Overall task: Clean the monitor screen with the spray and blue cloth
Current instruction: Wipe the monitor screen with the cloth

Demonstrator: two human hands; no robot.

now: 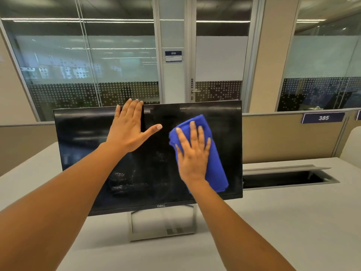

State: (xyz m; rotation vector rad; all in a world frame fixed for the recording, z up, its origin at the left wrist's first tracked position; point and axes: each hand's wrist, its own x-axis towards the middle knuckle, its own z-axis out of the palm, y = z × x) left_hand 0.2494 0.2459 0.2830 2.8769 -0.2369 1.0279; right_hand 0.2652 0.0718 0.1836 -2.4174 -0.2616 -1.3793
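At the far left we see a glass wall (58,65) with a frosted band and a dotted pattern behind a pale grey desk (293,222). On the desk stands the monitor (82,137), slightly turned, its screen dark and reflecting the ceiling lights. Speckled streaks and smears show on the lower middle of the glass.

The left hand (128,132) lies flat against the upper part of the screen, a little left of its middle. Its fingers are straight and close together, the tips reaching the top edge, and the thumb is spread out to the right. It grips nothing.

Below, we find the silver stand (162,234) resting on the desk under the bottom bezel, which carries a DELL logo. Above the monitor, on the door frame behind, hangs a small sign (173,56) reading 030.

Further right, the blue cloth (216,165) is folded into a long pad and lies against the right half of the screen, slanting from the upper middle down towards the lower right corner. The right hand (193,155) presses it onto the glass with a flat palm and straight, slightly spread fingers, not curled round it.

To the right of the monitor we see an open cable hatch (283,178) sunk in the desk. Behind it runs a beige partition (283,137), and on its top edge sits a dark plate (323,117) marked 385.
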